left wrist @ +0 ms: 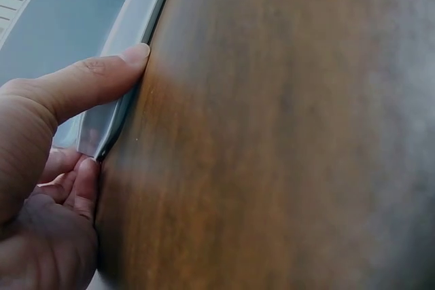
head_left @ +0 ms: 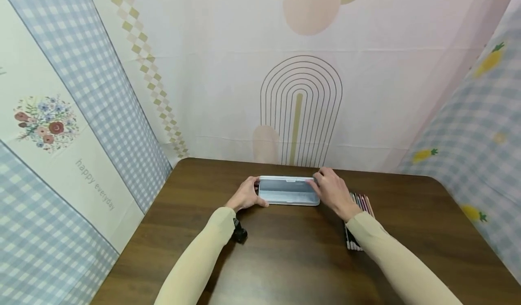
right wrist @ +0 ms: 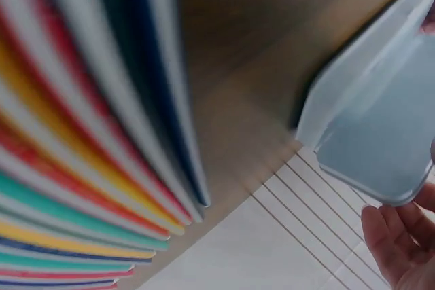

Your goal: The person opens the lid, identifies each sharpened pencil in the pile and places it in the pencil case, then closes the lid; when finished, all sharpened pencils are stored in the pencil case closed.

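An open, pale grey-blue pencil case [head_left: 289, 197], hinged lid raised, lies near the far side of the table. My left hand [head_left: 246, 194] grips its left end. In the left wrist view, the thumb [left wrist: 102, 79] lies over the front rim and the other fingers curl at the corner. My right hand [head_left: 333, 189] pinches the lid's upper right corner, thumb on the inner face. The right wrist view shows its fingers [right wrist: 397, 236] behind the lid [right wrist: 380, 127]. No contents show inside the case. Several colored pencils [head_left: 363, 203] lie beside and partly beneath the right forearm.
The brown wooden table [head_left: 285, 260] carries all of this. A printed cloth [head_left: 220, 92] hangs behind its far edge, with checked cloths at both sides. A small black device [head_left: 239, 233] sits at the left wrist.
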Action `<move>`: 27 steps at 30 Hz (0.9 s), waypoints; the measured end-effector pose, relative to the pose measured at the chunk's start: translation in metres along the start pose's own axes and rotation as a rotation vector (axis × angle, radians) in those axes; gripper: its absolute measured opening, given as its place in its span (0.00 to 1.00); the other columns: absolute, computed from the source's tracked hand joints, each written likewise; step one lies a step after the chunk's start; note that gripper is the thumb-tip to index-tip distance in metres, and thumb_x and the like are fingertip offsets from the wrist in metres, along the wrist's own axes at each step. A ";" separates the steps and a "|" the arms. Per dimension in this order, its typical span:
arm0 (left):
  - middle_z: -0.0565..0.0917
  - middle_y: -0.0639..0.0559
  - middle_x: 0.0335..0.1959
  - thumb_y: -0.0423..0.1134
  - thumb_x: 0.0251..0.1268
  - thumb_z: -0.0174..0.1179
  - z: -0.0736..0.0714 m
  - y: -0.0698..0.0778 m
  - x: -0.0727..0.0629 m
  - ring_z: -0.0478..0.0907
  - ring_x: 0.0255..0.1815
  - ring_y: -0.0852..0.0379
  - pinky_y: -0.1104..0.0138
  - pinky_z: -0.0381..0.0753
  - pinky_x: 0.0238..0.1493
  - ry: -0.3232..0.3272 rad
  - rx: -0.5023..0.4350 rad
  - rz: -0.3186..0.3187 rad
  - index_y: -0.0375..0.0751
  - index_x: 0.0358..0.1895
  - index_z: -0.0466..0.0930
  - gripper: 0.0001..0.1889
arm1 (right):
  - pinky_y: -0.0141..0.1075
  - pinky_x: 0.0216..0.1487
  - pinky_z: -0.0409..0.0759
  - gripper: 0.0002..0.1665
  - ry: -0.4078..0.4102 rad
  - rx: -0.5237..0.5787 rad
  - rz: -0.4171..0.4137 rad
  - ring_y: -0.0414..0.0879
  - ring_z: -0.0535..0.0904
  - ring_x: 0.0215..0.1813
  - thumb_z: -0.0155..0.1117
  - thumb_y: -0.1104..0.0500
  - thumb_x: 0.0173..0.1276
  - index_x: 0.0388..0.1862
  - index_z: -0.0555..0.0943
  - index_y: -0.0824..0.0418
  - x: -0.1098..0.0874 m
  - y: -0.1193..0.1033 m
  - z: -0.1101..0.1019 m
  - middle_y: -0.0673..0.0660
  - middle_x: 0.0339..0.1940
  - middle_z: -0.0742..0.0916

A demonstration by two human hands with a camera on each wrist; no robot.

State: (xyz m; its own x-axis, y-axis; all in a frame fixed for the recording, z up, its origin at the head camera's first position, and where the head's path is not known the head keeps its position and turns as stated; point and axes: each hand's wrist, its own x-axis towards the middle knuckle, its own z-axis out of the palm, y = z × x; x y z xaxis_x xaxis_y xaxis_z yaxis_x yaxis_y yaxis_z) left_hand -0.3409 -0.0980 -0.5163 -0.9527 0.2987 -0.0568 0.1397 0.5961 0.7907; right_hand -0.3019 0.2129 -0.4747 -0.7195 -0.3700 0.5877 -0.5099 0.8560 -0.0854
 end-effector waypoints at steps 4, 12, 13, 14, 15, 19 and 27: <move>0.76 0.35 0.74 0.36 0.48 0.88 0.001 -0.002 -0.002 0.76 0.74 0.39 0.48 0.77 0.78 0.001 -0.005 0.007 0.29 0.78 0.70 0.52 | 0.54 0.41 0.89 0.10 0.077 0.056 0.054 0.60 0.86 0.40 0.73 0.61 0.76 0.43 0.89 0.70 0.006 0.003 0.006 0.66 0.39 0.87; 0.75 0.36 0.75 0.36 0.47 0.88 -0.001 -0.002 -0.004 0.77 0.74 0.40 0.49 0.78 0.78 -0.001 -0.016 0.004 0.32 0.79 0.70 0.52 | 0.55 0.43 0.89 0.06 0.177 0.174 0.159 0.61 0.88 0.40 0.73 0.68 0.73 0.43 0.91 0.72 0.020 0.012 0.013 0.66 0.39 0.88; 0.75 0.36 0.75 0.36 0.47 0.88 -0.002 -0.001 -0.003 0.77 0.74 0.40 0.49 0.78 0.78 -0.001 -0.017 0.006 0.32 0.79 0.70 0.52 | 0.55 0.43 0.89 0.06 0.176 0.179 0.168 0.61 0.88 0.40 0.73 0.68 0.73 0.43 0.91 0.72 0.022 0.013 0.014 0.66 0.39 0.88; 0.76 0.36 0.75 0.36 0.47 0.88 -0.002 -0.001 -0.003 0.77 0.74 0.40 0.49 0.78 0.78 0.000 -0.016 0.009 0.32 0.79 0.70 0.52 | 0.55 0.43 0.89 0.06 0.173 0.183 0.174 0.62 0.88 0.40 0.73 0.69 0.73 0.44 0.91 0.72 0.024 0.014 0.014 0.67 0.39 0.88; 0.75 0.37 0.76 0.36 0.47 0.88 -0.002 -0.001 -0.003 0.77 0.74 0.40 0.49 0.79 0.77 0.000 -0.015 0.010 0.32 0.79 0.71 0.52 | 0.55 0.44 0.89 0.06 0.169 0.181 0.177 0.62 0.88 0.41 0.72 0.69 0.73 0.44 0.91 0.72 0.026 0.015 0.015 0.67 0.40 0.88; 0.75 0.37 0.76 0.35 0.47 0.88 -0.002 -0.001 -0.002 0.77 0.74 0.40 0.50 0.79 0.77 -0.003 -0.016 0.004 0.32 0.78 0.71 0.52 | 0.56 0.47 0.89 0.08 0.139 0.147 0.161 0.64 0.88 0.44 0.70 0.72 0.73 0.48 0.91 0.73 0.033 0.019 0.019 0.69 0.43 0.89; 0.76 0.37 0.74 0.35 0.47 0.88 -0.001 0.001 -0.001 0.77 0.74 0.41 0.50 0.78 0.78 0.001 -0.043 0.000 0.33 0.78 0.71 0.51 | 0.59 0.50 0.87 0.17 0.023 0.089 0.173 0.68 0.86 0.51 0.62 0.71 0.76 0.59 0.88 0.75 0.041 0.024 0.022 0.73 0.50 0.87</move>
State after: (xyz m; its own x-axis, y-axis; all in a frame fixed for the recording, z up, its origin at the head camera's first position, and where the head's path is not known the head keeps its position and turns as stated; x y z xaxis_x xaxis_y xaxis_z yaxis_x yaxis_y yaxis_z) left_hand -0.3403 -0.0984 -0.5146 -0.9530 0.2977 -0.0558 0.1281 0.5633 0.8163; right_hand -0.3539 0.2104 -0.4704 -0.7897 -0.2114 0.5760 -0.4203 0.8703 -0.2568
